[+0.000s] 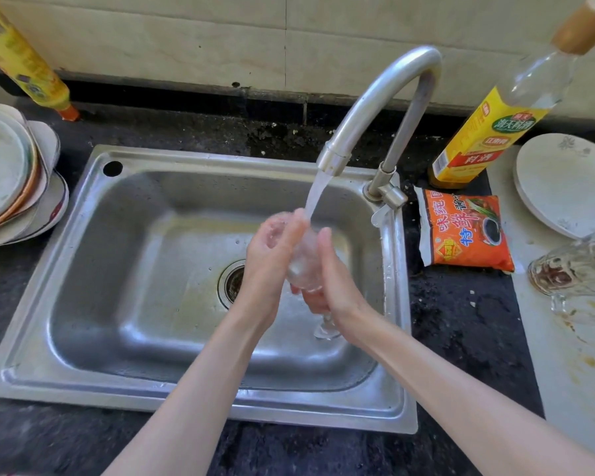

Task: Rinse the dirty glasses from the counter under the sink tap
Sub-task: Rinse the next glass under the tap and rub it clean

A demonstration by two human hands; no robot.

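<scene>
Both hands, left hand (267, 259) and right hand (337, 283), are wrapping their fingers (324, 240) snugly around the wet, slippery glass (303, 266) (thin, easy to break) under the tap (375, 108) at 12 o'clock.

A clear stemmed glass (303, 266) tilts under the running tap (375, 108) over the steel sink (124, 269), while stained glasses (574, 266) lie on the counter at the right.

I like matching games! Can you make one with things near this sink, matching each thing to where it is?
Things:
1. clear stemmed wine glass
2. orange sauce packet
3. stack of white plates
4. dirty clear glass mug

Places:
A. left of the steel sink
B. lying at the far right edge
C. between both hands, under the running tap
D. just right of the sink

Pairs: 1-C, 2-D, 3-A, 4-B
</scene>
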